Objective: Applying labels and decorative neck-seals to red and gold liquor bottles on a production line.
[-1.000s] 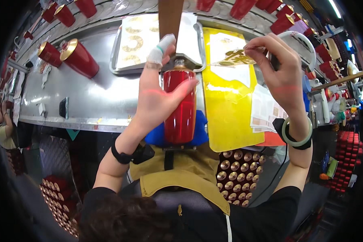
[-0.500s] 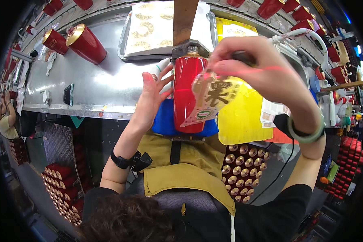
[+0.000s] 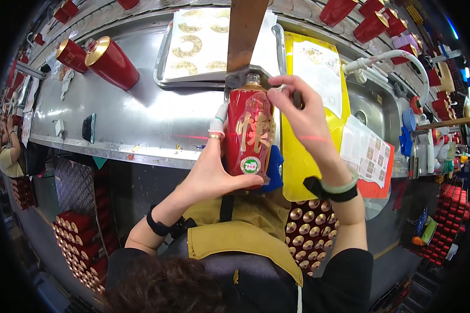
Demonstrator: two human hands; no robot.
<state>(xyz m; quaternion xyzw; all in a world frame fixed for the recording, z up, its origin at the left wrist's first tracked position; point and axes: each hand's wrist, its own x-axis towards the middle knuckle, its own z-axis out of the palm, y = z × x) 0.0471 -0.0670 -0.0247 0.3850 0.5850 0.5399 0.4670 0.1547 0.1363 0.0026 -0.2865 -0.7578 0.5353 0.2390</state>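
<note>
Left hand [image 3: 210,169] half-closed round red bottle [image 3: 254,130], thumb across its lower front — right hand [image 3: 304,107] pinched at its upper right, can't tell on what. Bottle between hands.

Bottle [image 3: 249,133] centre, at near edge of desk [image 3: 156,112]. Tray [image 3: 185,84] behind it, papers [image 3: 193,60] in tray. Bottle pair [image 3: 112,65] on desk, far left. Mat [image 3: 309,169] right of bottle, sheet [image 3: 316,73] on mat; sink [image 3: 372,101] right of mat.

White curved faucet [image 3: 371,62] above a steel sink [image 3: 377,98], blue container [image 3: 408,120] nearby.
</note>
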